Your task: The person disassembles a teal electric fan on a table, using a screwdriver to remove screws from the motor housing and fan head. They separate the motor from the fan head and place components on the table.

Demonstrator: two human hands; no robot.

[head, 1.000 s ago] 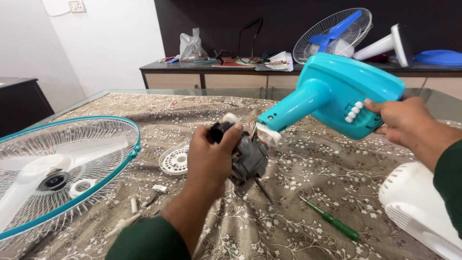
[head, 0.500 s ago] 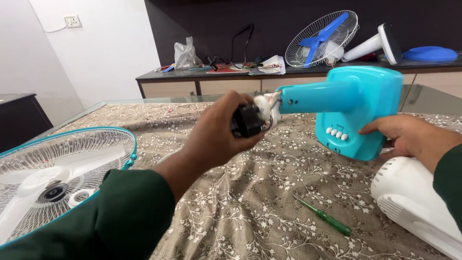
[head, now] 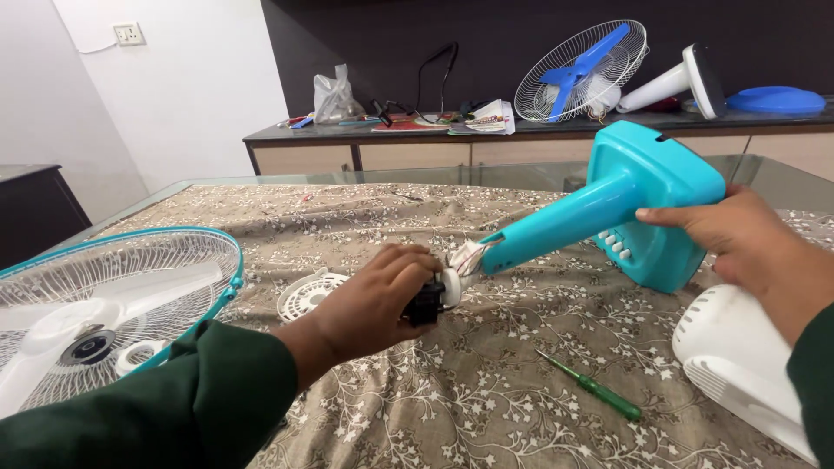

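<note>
Green screwdriver (head: pixel 591 393), white motor cover (head: pixel 747 365) and round white grille piece (head: pixel 306 295) lie near on the floral tablecloth (head: pixel 486 408); fan guard (head: pixel 113 295) sits left. Crumpled clear plastic bag (head: pixel 334 95) on the back counter. My left hand (head: pixel 382 300) pinches the black motor part (head: pixel 426 304) at the neck end; my right hand (head: pixel 738 239) lies loosely curled on the tilted turquoise fan base (head: pixel 643 200).

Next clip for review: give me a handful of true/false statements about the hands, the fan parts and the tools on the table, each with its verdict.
1. The right hand rests on the turquoise fan base. True.
2. The left hand grips a small black part at the end of the base's neck. True.
3. The green-handled screwdriver is held in the left hand. False: it lies on the patterned cloth, apart from both hands.
4. The fan guard with blade lies to the person's right. False: it lies at the left.
5. A white housing sits near the right forearm. True.
</note>
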